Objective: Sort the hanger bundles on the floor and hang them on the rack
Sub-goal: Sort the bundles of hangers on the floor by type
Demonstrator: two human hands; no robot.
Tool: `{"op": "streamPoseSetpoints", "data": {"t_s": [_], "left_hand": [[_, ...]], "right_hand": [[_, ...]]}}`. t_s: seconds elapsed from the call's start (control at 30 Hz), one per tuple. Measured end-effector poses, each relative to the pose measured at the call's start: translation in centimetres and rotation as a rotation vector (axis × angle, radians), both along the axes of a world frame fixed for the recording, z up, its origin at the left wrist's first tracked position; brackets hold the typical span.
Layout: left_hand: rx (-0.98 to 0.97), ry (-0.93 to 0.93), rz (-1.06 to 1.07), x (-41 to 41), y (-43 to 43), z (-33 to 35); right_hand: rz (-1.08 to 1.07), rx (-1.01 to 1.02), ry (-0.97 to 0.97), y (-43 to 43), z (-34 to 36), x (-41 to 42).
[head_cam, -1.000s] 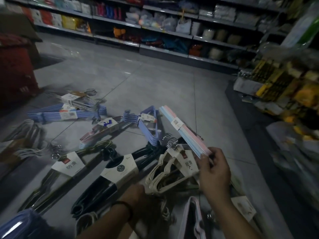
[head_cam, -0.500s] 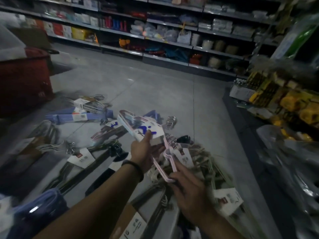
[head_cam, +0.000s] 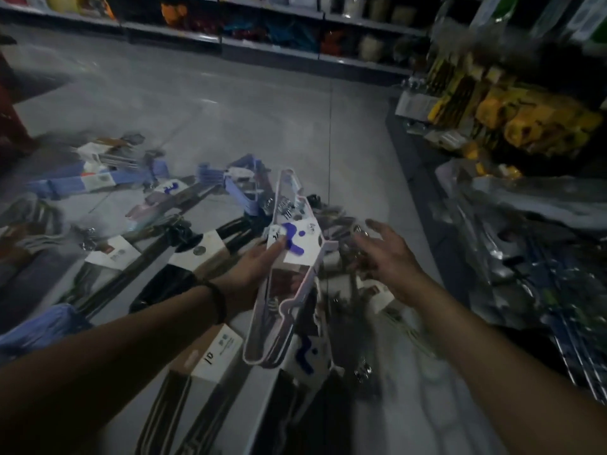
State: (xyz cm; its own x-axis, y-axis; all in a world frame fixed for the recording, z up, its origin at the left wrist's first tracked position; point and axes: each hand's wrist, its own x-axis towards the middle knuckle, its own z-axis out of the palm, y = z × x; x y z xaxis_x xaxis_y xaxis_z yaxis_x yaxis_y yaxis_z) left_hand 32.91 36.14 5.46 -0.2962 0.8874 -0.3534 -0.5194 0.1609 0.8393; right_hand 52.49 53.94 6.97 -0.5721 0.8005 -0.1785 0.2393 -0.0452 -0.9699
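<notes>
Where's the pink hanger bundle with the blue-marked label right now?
Centre of the head view: the pink hanger bundle is held in the left hand, off the floor, with the open right hand beside it.

grey tiled floor [head_cam: 262,103], stocked store shelves [head_cam: 272,31] behind, yellow packaged goods [head_cam: 538,123] at right

Pale pink hanger bundle [head_cam: 289,257] with blue-marked label, tilted above floor bundles.

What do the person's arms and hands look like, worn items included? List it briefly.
Both forearms are bare, with no sleeves in view. The left wrist carries a thin dark band, like a hair tie or bracelet. The left hand and the right hand wear no gloves. The right wrist shows no band. The picture is too dim and blurred to tell whether there are rings.
</notes>
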Motion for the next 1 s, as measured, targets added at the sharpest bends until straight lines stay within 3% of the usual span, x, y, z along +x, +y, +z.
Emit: {"op": "streamPoseSetpoints", "data": {"t_s": [0.13, 0.33, 0.43, 0.53, 0.8, 1.0], "left_hand": [[-0.183, 0.053, -0.194, 2.6, -0.4, -1.6], [-0.467, 0.648, -0.667, 3.9, -1.3, -5.1], [-0.485, 0.682, -0.792, 4.0, -2.1, -6.8], [-0.511, 0.845, -0.883, 3.6, -2.4, -8.0], [-0.537, 1.020, -0.842, 3.4, -3.1, -9.2], [-0.521, 1.210, -0.773, 4.3, -3.5, -9.8]], "right_hand": [[0.105, -0.003, -0.062, -0.8, -2.0, 3.4], [0.351, -0.028, -0.625, -0.8, -6.3, 7.9], [0.495, -0.147, -0.757, -1.9, -7.5, 8.1], [0.558, -0.226, -0.831, -2.4, -7.6, 7.6], [0.614, -0.264, -1.034, -4.0, -8.6, 5.4], [0.666, -0.014, -1.184, -4.1, -8.7, 5.0]]}}
